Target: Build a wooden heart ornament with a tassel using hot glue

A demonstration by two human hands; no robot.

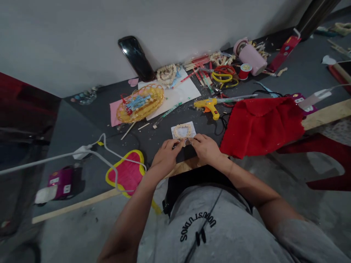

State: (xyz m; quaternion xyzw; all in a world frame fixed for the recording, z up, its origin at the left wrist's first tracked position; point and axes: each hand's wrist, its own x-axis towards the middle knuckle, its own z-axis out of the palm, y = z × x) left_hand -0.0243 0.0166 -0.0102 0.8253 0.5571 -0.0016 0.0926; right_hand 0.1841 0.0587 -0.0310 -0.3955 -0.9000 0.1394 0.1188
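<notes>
Holding blue scraps (red too): yellow basket [140, 103].

A black phone [136, 58] leans against the wall [82, 40] in front of me, behind my yellow basket [120, 116]. To my right, a red cloth [263, 128] drapes over the table edge; beyond it, a pink bottle [252, 59] lies tilted beside a spool of red thread [244, 74]. On my left, a purple box [65, 179] sits near a pink-and-yellow cutout [127, 173].

Glue gun [210, 106] between basket [145, 104] and cloth [263, 126], scissors [223, 77] behind.
</notes>
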